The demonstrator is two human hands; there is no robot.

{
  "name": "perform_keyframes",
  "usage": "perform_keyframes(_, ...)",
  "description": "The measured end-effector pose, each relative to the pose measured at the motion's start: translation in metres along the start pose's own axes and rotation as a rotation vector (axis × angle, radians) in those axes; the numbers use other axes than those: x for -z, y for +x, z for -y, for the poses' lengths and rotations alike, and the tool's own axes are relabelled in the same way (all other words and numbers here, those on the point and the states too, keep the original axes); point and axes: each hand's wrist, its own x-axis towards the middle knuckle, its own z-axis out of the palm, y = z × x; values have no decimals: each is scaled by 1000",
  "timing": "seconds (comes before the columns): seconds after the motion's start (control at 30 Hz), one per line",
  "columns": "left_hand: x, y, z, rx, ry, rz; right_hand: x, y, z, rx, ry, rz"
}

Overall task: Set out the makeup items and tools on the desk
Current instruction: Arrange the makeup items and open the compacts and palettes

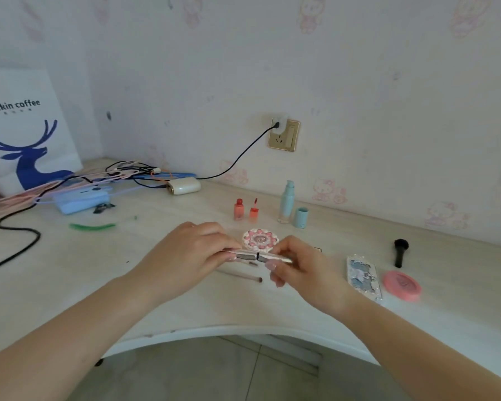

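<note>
I hold a slim silver tube just above the desk, near the round pink compact, left hand and right hand each pinching an end. If it separates suddenly, I judge a half could drop onto the thin brush below.

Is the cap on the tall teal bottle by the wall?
No, the teal bottle stands uncapped, with its cap upright on the desk beside it.

The compact is white with pink dots. Two small bottles are red, the brush black, the round case pink.
</note>
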Motion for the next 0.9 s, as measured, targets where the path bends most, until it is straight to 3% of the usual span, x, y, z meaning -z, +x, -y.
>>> perform_keyframes(0.1, -2, -15, 8, 43, -29, 9, -12, 2, -6, 30, -14, -32)
perform_keyframes(0.2, -6, -23, 11, 64, -60, 4, -21, 0, 5, -133, 78, 114)
perform_keyframes(0.27, -8, -26, 15, 81, -95, 9, -26, 0, 6, -193, 113, 129)
perform_keyframes(0.47, -19, -36, 29, 223, -279, 161, -37, 0, -12, -114, -19, -6)
perform_keyframes(0.63, -37, -46, 46, 280, -286, 261, -57, -7, -26, -135, -42, -84)
perform_keyframes(0.9, -43, -59, 71, 338, -178, 162, -65, 3, -40, -159, -224, -141)
